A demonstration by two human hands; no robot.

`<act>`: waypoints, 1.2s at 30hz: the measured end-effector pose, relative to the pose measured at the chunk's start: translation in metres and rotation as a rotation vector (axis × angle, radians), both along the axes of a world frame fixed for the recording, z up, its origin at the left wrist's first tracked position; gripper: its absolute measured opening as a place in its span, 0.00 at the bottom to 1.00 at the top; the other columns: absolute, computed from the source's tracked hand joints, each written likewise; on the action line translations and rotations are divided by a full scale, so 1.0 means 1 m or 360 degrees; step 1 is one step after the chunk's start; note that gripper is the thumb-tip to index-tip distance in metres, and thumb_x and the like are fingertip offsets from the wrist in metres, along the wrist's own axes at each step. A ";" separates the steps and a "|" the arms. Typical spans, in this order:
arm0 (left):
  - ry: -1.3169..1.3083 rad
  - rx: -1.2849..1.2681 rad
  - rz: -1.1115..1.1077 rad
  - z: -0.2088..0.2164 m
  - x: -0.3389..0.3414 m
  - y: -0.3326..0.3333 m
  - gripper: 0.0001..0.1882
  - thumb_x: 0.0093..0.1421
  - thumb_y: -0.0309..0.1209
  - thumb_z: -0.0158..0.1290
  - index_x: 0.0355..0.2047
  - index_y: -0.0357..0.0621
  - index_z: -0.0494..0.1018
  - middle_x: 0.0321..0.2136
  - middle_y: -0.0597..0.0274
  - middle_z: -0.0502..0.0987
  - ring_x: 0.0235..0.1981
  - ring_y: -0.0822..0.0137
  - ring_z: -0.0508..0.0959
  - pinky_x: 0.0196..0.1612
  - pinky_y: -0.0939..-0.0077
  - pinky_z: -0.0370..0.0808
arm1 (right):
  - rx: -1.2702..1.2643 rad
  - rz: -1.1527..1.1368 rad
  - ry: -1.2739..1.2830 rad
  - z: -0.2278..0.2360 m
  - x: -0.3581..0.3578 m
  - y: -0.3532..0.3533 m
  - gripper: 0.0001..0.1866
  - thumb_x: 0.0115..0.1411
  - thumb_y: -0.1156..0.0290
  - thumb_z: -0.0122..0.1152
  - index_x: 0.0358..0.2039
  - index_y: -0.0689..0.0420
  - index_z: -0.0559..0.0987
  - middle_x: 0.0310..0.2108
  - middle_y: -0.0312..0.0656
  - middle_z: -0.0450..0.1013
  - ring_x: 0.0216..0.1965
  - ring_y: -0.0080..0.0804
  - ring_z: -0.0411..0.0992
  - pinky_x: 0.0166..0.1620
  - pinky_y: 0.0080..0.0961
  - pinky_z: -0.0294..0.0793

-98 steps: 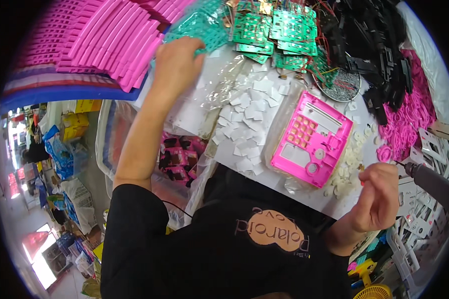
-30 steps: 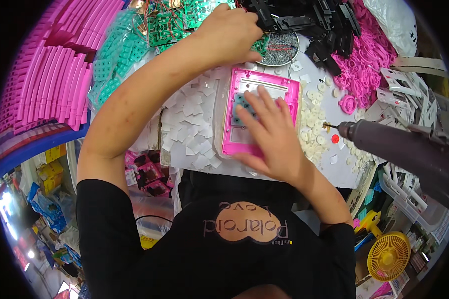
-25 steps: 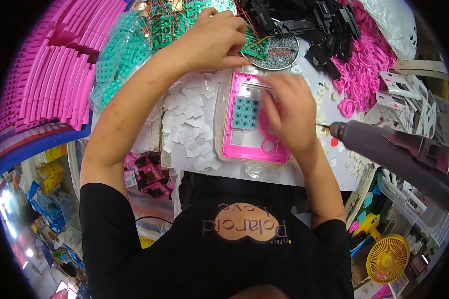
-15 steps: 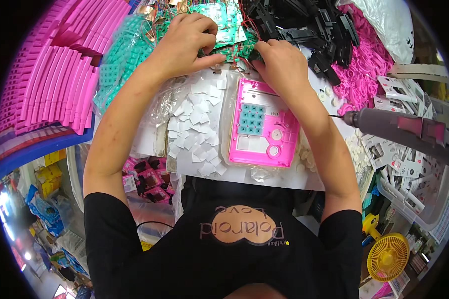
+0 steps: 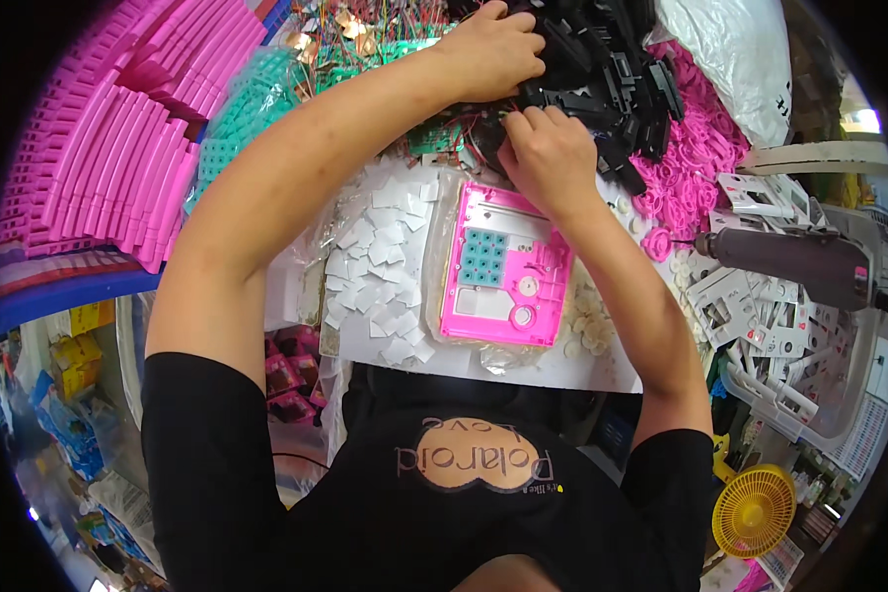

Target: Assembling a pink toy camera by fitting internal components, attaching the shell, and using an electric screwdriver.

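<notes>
Left hand (image 5: 491, 51) was at the edge of the black parts (image 5: 612, 84), fingers bent; couldn't tell if it held anything. Right hand (image 5: 553, 156) was just nearer the body and slightly right of it, fingers curled into a narrow grip; contents hidden, couldn't tell. Pink casing (image 5: 545, 308) lay just below the right hand, inner side up, teal keypad (image 5: 483, 259) seated in it. Right wrist was by the casing's upper right corner. Green circuit boards (image 5: 436, 140) sat left of the right hand, under the left forearm. White paper pieces (image 5: 380, 264) were scattered below that forearm, pale discs (image 5: 592, 326) beside the right forearm. Pink rings (image 5: 691, 138) and power screwdriver (image 5: 784, 259) were right of the right hand.
</notes>
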State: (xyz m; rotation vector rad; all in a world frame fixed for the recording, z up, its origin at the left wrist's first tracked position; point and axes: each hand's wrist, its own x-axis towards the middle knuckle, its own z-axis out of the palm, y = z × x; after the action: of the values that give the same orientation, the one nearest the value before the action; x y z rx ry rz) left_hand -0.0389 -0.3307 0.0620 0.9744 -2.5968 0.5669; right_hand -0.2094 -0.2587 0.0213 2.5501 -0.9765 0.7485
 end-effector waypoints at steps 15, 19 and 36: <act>0.0208 0.0104 0.0076 -0.004 -0.051 -0.061 0.12 0.50 0.44 0.62 0.32 0.54 0.82 0.36 0.64 0.77 0.45 0.60 0.76 0.49 0.52 0.67 | 0.0507 -0.0051 -0.0566 0.040 -0.056 -0.057 0.06 0.54 0.68 0.67 0.31 0.54 0.80 0.23 0.40 0.76 0.25 0.38 0.76 0.29 0.33 0.75; 0.0335 0.0805 -0.0003 0.027 -0.049 -0.058 0.13 0.53 0.41 0.60 0.35 0.48 0.83 0.36 0.55 0.81 0.42 0.55 0.81 0.47 0.56 0.74 | 0.0864 0.0047 -0.0758 0.050 -0.064 -0.050 0.06 0.54 0.71 0.66 0.31 0.56 0.79 0.23 0.40 0.75 0.24 0.36 0.76 0.29 0.30 0.74; 0.0111 0.0405 0.0271 -0.024 0.094 0.041 0.21 0.65 0.39 0.53 0.58 0.55 0.72 0.63 0.67 0.70 0.68 0.62 0.63 0.67 0.37 0.53 | -0.0234 0.0283 -0.0479 0.090 -0.009 0.018 0.09 0.46 0.74 0.68 0.27 0.52 0.75 0.23 0.35 0.71 0.28 0.34 0.72 0.32 0.31 0.66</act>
State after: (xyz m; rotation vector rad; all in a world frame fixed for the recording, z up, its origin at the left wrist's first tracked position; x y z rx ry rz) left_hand 0.0556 -0.2899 0.0378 1.2803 -2.5823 0.2389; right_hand -0.2187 -0.2403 0.1114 2.4624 -0.7499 1.2350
